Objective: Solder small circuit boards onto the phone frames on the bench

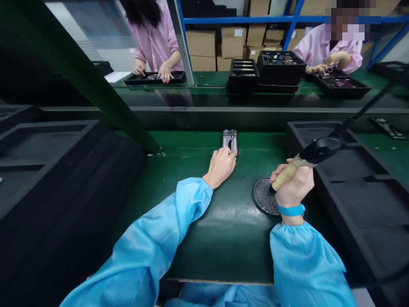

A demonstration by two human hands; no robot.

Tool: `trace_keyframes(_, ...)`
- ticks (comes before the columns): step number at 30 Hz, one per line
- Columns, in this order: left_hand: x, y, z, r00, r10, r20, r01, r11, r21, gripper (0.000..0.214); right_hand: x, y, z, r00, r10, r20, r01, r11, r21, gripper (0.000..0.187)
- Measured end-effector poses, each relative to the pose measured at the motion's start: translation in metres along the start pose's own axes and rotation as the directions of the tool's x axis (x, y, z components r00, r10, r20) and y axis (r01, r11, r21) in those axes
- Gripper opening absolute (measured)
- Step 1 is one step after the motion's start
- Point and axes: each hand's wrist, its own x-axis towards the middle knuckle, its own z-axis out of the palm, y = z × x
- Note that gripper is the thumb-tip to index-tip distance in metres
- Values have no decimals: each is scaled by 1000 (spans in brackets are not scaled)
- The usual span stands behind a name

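Note:
An opened phone (230, 138) with its inner parts showing lies on the green bench ahead of me. My left hand (222, 164) has its fingers closed on the near end of the phone and hides that end. In my right hand (295, 187) is an electric screwdriver (292, 170) with a yellowish wrapped grip and a black body, held slantwise. Its dark tip points down at a round dish (263, 198) filled with many tiny pieces, probably screws. Whether the tip touches them, I cannot tell. My right hand and wrist cover the dish's right side.
Black compartment trays stand to the left (47, 145) and right (351, 170). A green post (105, 85) slants down onto the bench at left. The screwdriver's cord (367, 106) runs to the upper right. Across a ledge, two people in pink work at black trays (153, 79).

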Motion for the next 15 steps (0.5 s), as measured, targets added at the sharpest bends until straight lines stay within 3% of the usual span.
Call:
trace_keyframes(3,11,-7,13,1000,-5,-26,4,1000,-24,40,-4,0,-1,999,36,20,-36,999,-14,40)
trace_keyframes(10,7,-18,22,997,27,-68,-32,997,-65,38,-4,13,-2,996,34,77,-24,991,-134,40)
trace_keyframes(15,10,-23,24,996,46,-71,-50,997,-53,40,-11,-5,2,994,-105,11,103,938,-330,44)
